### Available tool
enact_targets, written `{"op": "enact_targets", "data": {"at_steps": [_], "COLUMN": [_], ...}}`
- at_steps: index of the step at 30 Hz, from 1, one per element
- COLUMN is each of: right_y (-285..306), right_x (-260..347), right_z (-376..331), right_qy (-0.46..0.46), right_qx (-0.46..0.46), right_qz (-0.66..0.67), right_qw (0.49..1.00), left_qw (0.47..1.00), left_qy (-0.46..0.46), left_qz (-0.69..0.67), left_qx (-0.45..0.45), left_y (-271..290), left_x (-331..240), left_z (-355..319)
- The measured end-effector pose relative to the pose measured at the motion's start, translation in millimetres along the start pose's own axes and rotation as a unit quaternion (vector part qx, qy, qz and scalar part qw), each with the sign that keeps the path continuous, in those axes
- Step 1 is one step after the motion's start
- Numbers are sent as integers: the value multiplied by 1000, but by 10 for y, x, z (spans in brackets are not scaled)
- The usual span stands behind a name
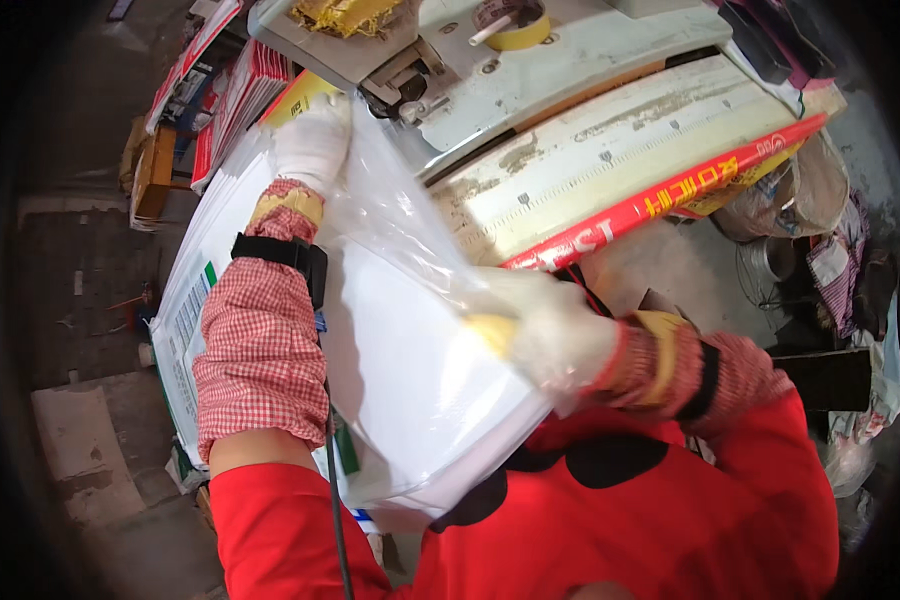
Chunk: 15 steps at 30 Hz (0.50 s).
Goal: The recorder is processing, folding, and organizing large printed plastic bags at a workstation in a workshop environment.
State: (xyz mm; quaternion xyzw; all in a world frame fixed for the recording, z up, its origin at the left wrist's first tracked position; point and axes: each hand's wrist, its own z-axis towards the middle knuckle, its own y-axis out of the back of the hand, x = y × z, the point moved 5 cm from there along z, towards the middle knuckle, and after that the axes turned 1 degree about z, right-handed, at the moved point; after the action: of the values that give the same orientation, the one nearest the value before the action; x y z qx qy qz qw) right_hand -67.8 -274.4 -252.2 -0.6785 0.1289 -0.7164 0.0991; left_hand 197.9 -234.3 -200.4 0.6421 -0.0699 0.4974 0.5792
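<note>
A stack of flat white bags or sheets (pixel 410 370) with some green print lies in front of me. Over it stretches clear plastic film (pixel 400 220), pulled taut and creased between my two gloved hands. My left hand (pixel 315 140), in a white glove, is at the stack's far end, closed at the film's upper corner; its fingertips are mostly hidden. Nearer my body, my right hand (pixel 550 330), in a white glove with a yellow patch, is closed on the film's gathered near end. Motion blurs this hand, and its fingertips are unclear.
Beyond the stack stands a grey metal machine bed (pixel 570 80) with a worn ruler-marked board (pixel 610 140) and a red printed strip (pixel 670 190) along its near edge. A yellow tape roll (pixel 520 35) rests on top. Red-and-white packages (pixel 245 105) are piled at left.
</note>
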Motion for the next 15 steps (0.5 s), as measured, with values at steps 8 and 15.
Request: {"op": "enact_targets", "data": {"at_steps": [8, 15], "right_y": [563, 487], "right_x": [-174, 102], "right_z": [-296, -199], "right_qy": [-216, -101], "right_qx": [-121, -147], "right_qz": [-132, -331], "right_qw": [960, 927], "left_qw": [939, 757], "left_qy": [-88, 30], "left_qz": [-279, -652], "left_qx": [-182, 14], "left_y": [-247, -399], "left_x": [-24, 17], "left_z": [80, 195]}}
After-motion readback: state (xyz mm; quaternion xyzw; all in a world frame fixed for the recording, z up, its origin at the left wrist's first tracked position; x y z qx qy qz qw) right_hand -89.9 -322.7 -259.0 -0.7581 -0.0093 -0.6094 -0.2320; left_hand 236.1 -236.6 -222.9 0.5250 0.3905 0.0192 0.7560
